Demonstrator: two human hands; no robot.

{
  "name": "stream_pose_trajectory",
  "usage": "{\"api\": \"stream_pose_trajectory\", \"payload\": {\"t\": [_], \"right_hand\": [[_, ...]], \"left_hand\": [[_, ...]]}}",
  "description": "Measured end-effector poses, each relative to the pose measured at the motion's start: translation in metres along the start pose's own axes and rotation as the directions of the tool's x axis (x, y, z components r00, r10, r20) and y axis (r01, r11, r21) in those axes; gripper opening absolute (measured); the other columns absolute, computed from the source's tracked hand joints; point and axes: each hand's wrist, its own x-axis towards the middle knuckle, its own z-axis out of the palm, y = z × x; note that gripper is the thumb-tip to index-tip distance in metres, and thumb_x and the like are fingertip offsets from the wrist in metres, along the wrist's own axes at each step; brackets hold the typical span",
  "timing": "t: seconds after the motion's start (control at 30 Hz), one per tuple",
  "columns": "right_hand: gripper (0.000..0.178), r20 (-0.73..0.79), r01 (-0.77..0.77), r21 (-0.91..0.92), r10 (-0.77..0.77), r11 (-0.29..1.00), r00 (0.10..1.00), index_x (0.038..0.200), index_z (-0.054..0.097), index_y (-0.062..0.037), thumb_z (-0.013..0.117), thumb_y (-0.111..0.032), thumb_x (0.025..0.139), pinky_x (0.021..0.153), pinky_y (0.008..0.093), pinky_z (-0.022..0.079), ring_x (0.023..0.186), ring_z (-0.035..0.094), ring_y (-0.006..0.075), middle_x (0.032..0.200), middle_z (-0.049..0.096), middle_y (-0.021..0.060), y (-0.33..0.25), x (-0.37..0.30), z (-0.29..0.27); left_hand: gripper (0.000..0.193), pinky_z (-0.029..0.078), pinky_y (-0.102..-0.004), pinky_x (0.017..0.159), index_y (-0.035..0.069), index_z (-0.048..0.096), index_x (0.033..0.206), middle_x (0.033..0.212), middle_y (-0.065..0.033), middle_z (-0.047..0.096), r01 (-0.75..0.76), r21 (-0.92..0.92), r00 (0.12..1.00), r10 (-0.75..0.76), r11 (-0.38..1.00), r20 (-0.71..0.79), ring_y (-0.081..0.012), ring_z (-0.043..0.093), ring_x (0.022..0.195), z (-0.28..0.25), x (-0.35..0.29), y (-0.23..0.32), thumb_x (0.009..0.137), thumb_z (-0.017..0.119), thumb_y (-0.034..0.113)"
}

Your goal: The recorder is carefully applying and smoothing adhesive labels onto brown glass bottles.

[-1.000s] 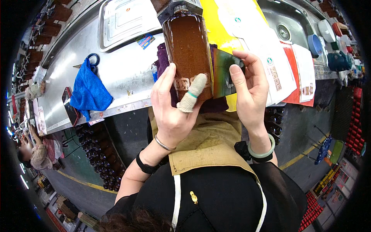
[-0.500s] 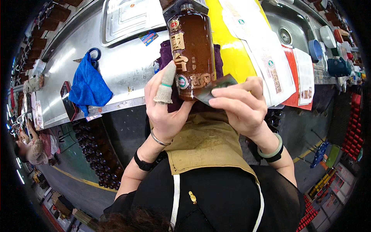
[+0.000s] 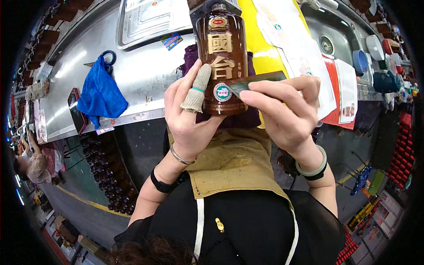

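A brown glass bottle (image 3: 240, 48) with raised gold lettering lies on a folded purple cloth (image 3: 251, 118), its neck away from me. My left hand (image 3: 187, 117) grips its lower left side, thumb by the base; a knitted finger cover (image 3: 196, 90) with a green band sits on one finger. Low on the bottle's front is a round green-and-white seal sticker (image 3: 222, 92). My right hand (image 3: 289, 108) pinches a thin, dark flat scraper (image 3: 237, 85). The scraper's left end is at the seal's right edge; whether it presses on the glass I cannot tell.
On the metal bench, a blue cloth (image 3: 102, 99) covers scissors (image 3: 109, 57) at left, beside a phone-like slab (image 3: 78, 112). A metal tray (image 3: 121, 33) stands behind. White label sheets (image 3: 304, 57) lie on a yellow sheet (image 3: 265, 53), near a sink (image 3: 327, 26). Several dark bottles (image 3: 106, 181) stand below.
The bottle has rolled to the right, so its lettering and seal now face up more squarely. My right hand has moved slightly right, and the scraper's tip has risen from the base to the seal.
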Motion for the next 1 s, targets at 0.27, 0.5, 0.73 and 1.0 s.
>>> {"api": "stream_pose_trajectory", "payload": {"t": [0.27, 0.5, 0.73, 1.0], "right_hand": [[0.033, 0.092, 0.084, 0.071, -0.091, 0.994, 0.992, 0.102, 0.078, -0.0141, 0.072, -0.018, 0.070, 0.074, 0.0318, 0.042, 0.080, 0.055, 0.0158, 0.098, 0.071, -0.0046, -0.001, 0.013, 0.007], [0.021, 0.223, 0.062, 0.227, -0.114, 0.972, 0.968, 0.095, 0.071, -0.0089, 0.075, -0.020, 0.078, 0.075, 0.0356, 0.048, 0.080, 0.060, 0.0195, 0.081, 0.060, 0.0006, -0.007, 0.035, 0.020], [0.017, -0.026, 0.235, -0.047, -0.236, 0.971, 0.971, 0.097, 0.072, -0.0200, 0.069, -0.020, 0.080, 0.081, 0.0334, 0.044, 0.081, 0.055, 0.0160, 0.090, 0.063, -0.0082, 0.044, 0.061, 0.036], [0.019, -0.135, 0.194, -0.066, -0.201, 0.979, 0.970, 0.096, 0.073, -0.0154, 0.078, -0.011, 0.078, 0.073, 0.0359, 0.044, 0.076, 0.054, 0.0185, 0.088, 0.067, -0.0032, 0.082, 0.073, 0.040]], "left_hand": [[0.093, 0.045, -0.0454, 0.109, -0.002, 0.048, 0.150, 0.145, -0.0202, 0.057, 0.109, -0.068, 0.993, -0.111, 0.992, -0.028, -0.0371, 0.058, 0.127, 0.008, -0.008, -0.006, 0.069, 0.091, 0.012], [0.096, 0.050, -0.0388, 0.107, -0.001, 0.046, 0.152, 0.137, -0.0178, 0.063, 0.300, -0.267, 0.954, -0.284, 0.916, 0.100, -0.0292, 0.063, 0.124, 0.010, -0.011, -0.015, 0.070, 0.094, 0.009], [0.101, 0.046, -0.0403, 0.112, -0.005, 0.037, 0.155, 0.141, -0.0193, 0.057, 0.216, -0.243, 0.974, -0.192, 0.946, 0.117, -0.0302, 0.058, 0.129, 0.008, -0.004, -0.014, 0.071, 0.092, 0.008], [0.095, 0.041, -0.0439, 0.113, -0.007, 0.040, 0.154, 0.146, -0.0219, 0.055, 0.258, -0.278, 0.955, -0.201, 0.925, 0.216, -0.0362, 0.053, 0.130, 0.006, -0.012, -0.027, 0.072, 0.086, 0.008]]}}
